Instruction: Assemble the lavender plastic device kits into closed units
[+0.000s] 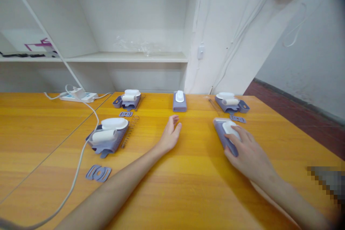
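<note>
My right hand [246,149] grips a purple-grey box-shaped case [222,133] with a white oval piece on its face, at the right of the table. The fingers curl over its top and near side. My left hand [170,134] rests near the middle of the table, fingers apart, holding nothing. Beyond it stands a similar purple-grey case [179,106] with a white piece on top. To the left lies an opened case [109,142] bearing a white roller [104,136] and a white oval part. Beside that are a coil spring [128,134] and a flat purple plate [99,173].
Two more sets of parts lie at the back: a case [130,100] on the left and a case [229,103] on the right. A power strip [78,96] and a white cable [79,167] cross the left side. White shelving [126,57] stands behind the table.
</note>
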Demonstrator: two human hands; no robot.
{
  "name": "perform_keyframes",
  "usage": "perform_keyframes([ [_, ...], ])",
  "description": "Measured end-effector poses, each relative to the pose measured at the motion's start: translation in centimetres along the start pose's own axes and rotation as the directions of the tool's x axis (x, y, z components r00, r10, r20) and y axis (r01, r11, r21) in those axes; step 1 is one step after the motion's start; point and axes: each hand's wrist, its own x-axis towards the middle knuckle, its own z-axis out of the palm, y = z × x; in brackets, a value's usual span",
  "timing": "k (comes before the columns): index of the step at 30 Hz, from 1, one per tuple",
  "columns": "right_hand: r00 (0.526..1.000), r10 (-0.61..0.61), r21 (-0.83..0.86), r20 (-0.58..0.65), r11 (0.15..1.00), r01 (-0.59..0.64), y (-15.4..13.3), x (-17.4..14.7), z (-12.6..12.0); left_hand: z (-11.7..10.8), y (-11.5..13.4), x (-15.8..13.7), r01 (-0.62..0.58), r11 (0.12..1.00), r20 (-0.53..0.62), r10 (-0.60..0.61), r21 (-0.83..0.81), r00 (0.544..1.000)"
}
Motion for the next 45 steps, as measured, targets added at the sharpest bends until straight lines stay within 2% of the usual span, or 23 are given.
perform_keyframes([
  [3, 0.999, 0.033, -0.08, 0.007, 0.996, -0.033, 3.4, -0.2, 0.4, 0.1, -0.1, 0.0, 0.002, 1.0, 0.011, -0.003, 0.013, 1.0],
  [7, 0.997, 0.064, -0.104, -0.035, 0.992, -0.067, 7.3, -0.6, 1.5, 0.2, -0.1, 0.0, 0.008, 1.0, 0.006, -0.008, 0.023, 1.0],
  [11, 0.993, 0.112, -0.133, -0.047, 0.984, -0.117, 9.3, -0.9, 2.2, 0.2, -0.3, 0.0, -0.017, 0.999, 0.011, 0.017, 0.034, 1.0],
  [22, 0.988, 0.152, -0.21, 0.034, 0.967, -0.142, 10.5, -1.6, 1.4, 0.1, -0.1, -0.1, -0.039, 0.993, 0.027, 0.036, 0.109, 0.999],
  [26, 0.981, 0.16, -0.216, 0.107, 0.967, -0.134, 10.6, -1.0, 0.5, 0.1, 0.0, -0.1, -0.058, 0.985, 0.052, 0.051, 0.161, 0.997],
  [30, 0.947, 0.263, -0.243, 0.184, 0.946, -0.216, 9.4, 1.1, -1.2, 0.0, 0.1, -0.1, -0.076, 0.979, 0.058, 0.066, 0.189, 0.996],
  [35, 0.917, 0.36, -0.289, 0.174, 0.908, -0.302, 7.8, 4.6, -2.5, 0.0, 0.1, 0.0, -0.1, 0.968, 0.061, 0.089, 0.228, 0.994],
  [45, 0.909, 0.368, -0.33, 0.193, 0.897, -0.293, 8.8, 10.8, 0.0, -0.1, 0.4, -0.1, -0.122, 0.958, 0.061, 0.11, 0.26, 0.992],
])
